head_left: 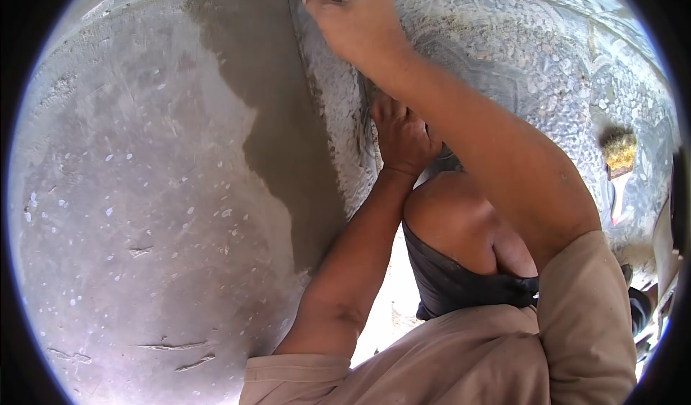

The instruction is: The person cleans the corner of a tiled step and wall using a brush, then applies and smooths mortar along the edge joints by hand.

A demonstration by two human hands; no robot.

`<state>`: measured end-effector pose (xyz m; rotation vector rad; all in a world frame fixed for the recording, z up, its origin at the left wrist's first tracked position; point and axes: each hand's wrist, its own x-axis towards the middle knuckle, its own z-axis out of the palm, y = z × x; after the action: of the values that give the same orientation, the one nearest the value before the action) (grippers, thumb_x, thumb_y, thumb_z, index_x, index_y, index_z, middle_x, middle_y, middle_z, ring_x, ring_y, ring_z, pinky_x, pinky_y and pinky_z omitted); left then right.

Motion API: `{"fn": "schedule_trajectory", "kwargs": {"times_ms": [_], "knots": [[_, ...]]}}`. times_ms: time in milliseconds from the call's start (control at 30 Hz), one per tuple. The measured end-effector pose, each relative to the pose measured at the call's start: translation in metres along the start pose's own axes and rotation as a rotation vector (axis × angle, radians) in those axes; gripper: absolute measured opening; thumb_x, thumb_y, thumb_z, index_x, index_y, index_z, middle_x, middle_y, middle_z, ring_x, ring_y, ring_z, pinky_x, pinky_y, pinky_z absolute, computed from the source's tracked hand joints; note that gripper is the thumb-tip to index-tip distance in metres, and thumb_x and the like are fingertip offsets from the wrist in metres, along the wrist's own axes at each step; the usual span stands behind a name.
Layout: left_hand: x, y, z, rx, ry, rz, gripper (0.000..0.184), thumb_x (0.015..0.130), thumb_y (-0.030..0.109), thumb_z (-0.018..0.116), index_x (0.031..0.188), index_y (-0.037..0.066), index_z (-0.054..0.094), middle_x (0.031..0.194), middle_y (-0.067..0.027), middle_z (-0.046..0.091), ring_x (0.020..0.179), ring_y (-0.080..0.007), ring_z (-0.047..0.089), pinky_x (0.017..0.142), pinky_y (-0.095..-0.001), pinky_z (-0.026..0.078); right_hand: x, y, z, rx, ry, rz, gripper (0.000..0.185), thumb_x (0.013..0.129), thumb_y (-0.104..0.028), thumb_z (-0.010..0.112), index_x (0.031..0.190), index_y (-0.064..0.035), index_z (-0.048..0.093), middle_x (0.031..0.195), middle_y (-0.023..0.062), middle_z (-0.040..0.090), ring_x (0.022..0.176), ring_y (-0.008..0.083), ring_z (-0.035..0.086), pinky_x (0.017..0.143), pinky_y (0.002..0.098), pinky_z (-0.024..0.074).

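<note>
My right hand (353,16) is at the top, its fingers bent and pressed together at the upper corner of a dark, damp-looking patch (266,81) on the grey cement surface (137,167). Something pale shows by its fingers, too unclear to name. Lower down, my left hand (402,135) rests beside the rough edge strip (342,128), its fingers apart against the shaded surface there. My right forearm passes above it and hides part of that area.
A brush with yellowish bristles (619,151) lies at the right on the pebble-patterned surface (518,66). My bent knee (453,210) is just below my left hand. Part of a dark shoe or cloth shows at the lower right.
</note>
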<state>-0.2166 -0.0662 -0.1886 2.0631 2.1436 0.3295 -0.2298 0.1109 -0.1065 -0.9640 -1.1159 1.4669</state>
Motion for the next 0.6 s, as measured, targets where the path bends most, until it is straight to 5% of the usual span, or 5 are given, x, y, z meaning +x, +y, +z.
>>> {"fn": "schedule_trajectory", "kwargs": {"times_ms": [367,567,600], "knots": [[0.002,0.001,0.000,-0.024,0.037,0.010,0.050,0.089,0.033,0.058,0.126,0.000,0.067,0.130,-0.0246,0.062,0.129,-0.0485,0.050,0.114,-0.0653,0.030,-0.004,0.004,-0.002,-0.291,0.046,-0.320,0.021,0.085,-0.010,0.065,0.100,-0.0037,0.079,0.090,0.0259,0.073,0.086,0.0450,0.071,0.083,0.0496,0.0577],[0.000,0.001,0.000,-0.024,0.029,-0.018,0.051,0.089,0.034,0.058,0.126,0.001,0.068,0.130,-0.0230,0.063,0.129,-0.0481,0.050,0.115,-0.0656,0.029,-0.004,-0.007,-0.003,-0.236,0.038,-0.168,0.021,0.086,-0.011,0.066,0.100,-0.0018,0.079,0.087,0.0277,0.072,0.083,0.0459,0.071,0.079,0.0487,0.0568],[-0.002,0.000,0.000,0.020,-0.040,-0.043,0.058,0.088,0.042,0.063,0.131,0.004,0.066,0.137,-0.0204,0.062,0.136,-0.0421,0.049,0.116,-0.0621,0.028,-0.004,-0.009,-0.003,-0.235,0.039,-0.167,0.021,0.086,-0.011,0.066,0.100,-0.0018,0.079,0.087,0.0277,0.072,0.083,0.0459,0.071,0.079,0.0487,0.0568]]}}
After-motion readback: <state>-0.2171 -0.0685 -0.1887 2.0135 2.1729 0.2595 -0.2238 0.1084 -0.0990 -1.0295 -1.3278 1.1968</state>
